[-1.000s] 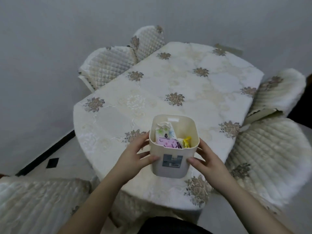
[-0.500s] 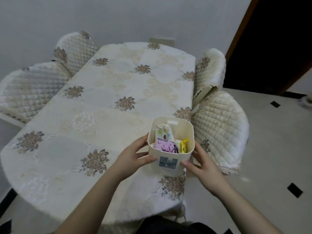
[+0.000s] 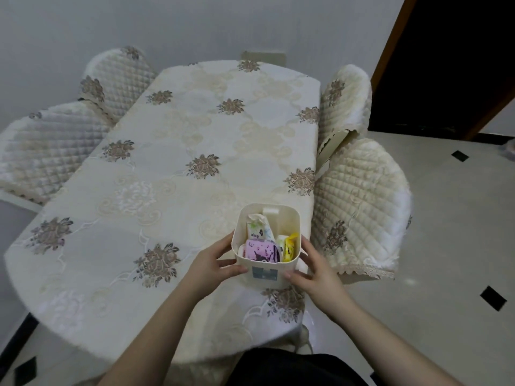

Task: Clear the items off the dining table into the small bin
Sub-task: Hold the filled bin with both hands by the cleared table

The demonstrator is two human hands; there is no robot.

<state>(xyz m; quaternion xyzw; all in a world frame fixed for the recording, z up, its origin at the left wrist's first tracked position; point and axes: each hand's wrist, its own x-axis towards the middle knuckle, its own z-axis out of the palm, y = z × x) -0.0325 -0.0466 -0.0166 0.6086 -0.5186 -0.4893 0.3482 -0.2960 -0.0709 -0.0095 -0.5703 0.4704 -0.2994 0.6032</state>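
Note:
A small cream bin (image 3: 287, 227) with a blue-grey label sits at the near right part of the dining table (image 3: 178, 174). My left hand (image 3: 214, 264) grips its left side and my right hand (image 3: 315, 270) grips its right side. Inside the bin stand a white floral packet (image 3: 257, 228), a purple packet (image 3: 262, 250) and a yellow packet (image 3: 289, 246). The table wears a cream cloth with brown flower motifs and shows no loose items on it.
Quilted cream chairs stand at the left (image 3: 47, 146), far left (image 3: 119, 76), right (image 3: 362, 207) and far right (image 3: 345, 98) of the table. A dark doorway (image 3: 451, 59) opens at the upper right. The tiled floor (image 3: 446, 246) lies to the right.
My view has swung to the right, so the doorway and floor now show. The bin stays between both hands near the table's right edge.

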